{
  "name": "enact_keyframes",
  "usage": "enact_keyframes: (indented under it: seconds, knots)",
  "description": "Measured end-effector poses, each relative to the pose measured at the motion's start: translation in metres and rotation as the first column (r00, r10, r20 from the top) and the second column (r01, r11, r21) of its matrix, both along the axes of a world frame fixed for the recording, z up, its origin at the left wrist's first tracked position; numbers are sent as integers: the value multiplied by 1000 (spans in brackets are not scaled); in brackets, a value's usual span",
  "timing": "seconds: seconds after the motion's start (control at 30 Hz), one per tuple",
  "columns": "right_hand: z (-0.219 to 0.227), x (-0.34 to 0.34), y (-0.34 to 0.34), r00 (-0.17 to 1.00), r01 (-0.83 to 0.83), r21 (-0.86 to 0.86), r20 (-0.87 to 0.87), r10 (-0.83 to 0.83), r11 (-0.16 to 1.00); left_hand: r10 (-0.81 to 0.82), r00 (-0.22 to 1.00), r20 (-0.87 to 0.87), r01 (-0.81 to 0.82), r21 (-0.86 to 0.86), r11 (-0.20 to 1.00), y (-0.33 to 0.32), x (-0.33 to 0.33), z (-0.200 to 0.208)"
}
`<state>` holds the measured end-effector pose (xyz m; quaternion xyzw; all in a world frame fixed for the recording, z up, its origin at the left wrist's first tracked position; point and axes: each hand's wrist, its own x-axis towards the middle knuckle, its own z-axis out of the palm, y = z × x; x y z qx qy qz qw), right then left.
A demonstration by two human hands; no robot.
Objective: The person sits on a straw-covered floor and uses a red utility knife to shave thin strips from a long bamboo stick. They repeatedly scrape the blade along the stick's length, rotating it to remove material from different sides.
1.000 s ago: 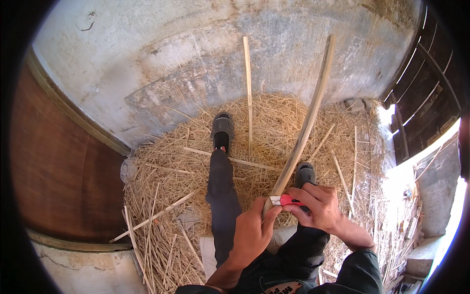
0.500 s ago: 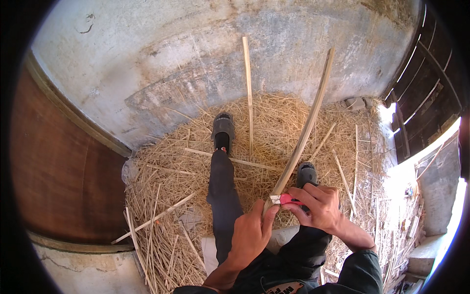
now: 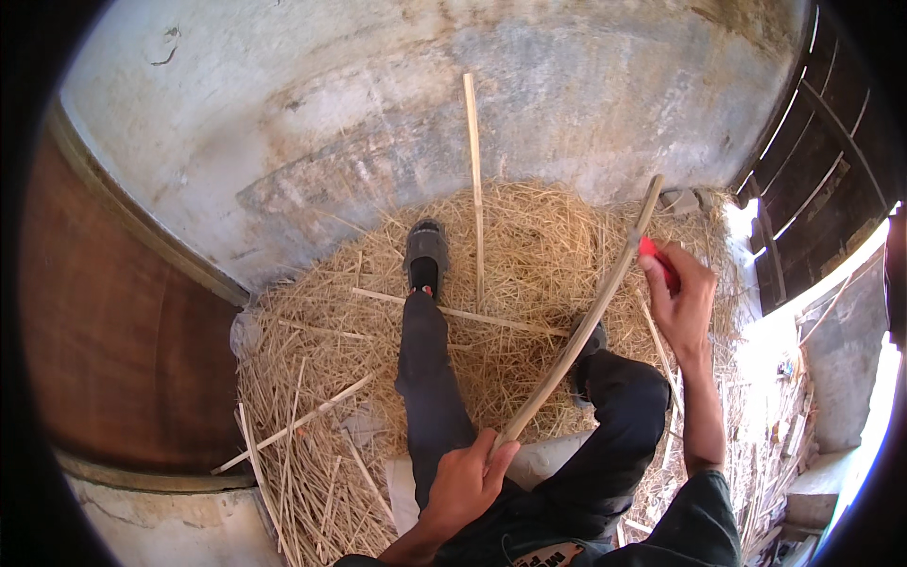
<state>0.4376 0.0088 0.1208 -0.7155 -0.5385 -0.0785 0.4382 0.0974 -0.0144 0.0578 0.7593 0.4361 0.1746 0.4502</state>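
Note:
A long, pale, slightly curved bamboo strip (image 3: 576,345) slants away from me to the right. My left hand (image 3: 463,487) grips its near end, thumb laid along the top. Closed around a small red-handled knife (image 3: 647,248), my right hand (image 3: 684,300) is out near the strip's far end. The blade appears to rest against the strip's right side; its edge is too small to make out.
Loose straw and shavings (image 3: 529,227) cover the floor. One strip (image 3: 475,170) stands upright toward the stained wall (image 3: 378,104); another lies crosswise between my feet. Brown panel (image 3: 132,321) at left, dark slatted boards (image 3: 822,161) at right. Several thin strips (image 3: 293,425) lie lower left.
My right hand has moved with the knife from beside my left hand out to the strip's far part. The strip's far end has dropped lower; my left hand has shifted slightly nearer to me.

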Motion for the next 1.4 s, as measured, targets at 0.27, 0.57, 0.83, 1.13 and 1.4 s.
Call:
enact_keyframes:
  seconds: [0.27,0.57,0.83,1.13,1.4]
  knots:
    - [6,82,27,978,208,-28,39,-207,978,-47,996,-71,42,-69,997,-3,-29,-6]
    - [-13,92,28,928,188,-750,347,136,635,94,996,2,-93,-103,990,16,-32,-16]
    - [12,35,24,987,43,-373,159,18,927,176,974,145,-161,-108,981,34,1,4]
    - [-29,-77,-42,847,-471,-176,184,499,864,126,958,259,-131,1,991,36,32,9]
    - [-37,-89,-40,828,-517,-112,186,529,849,91,954,287,-105,34,994,29,42,19]
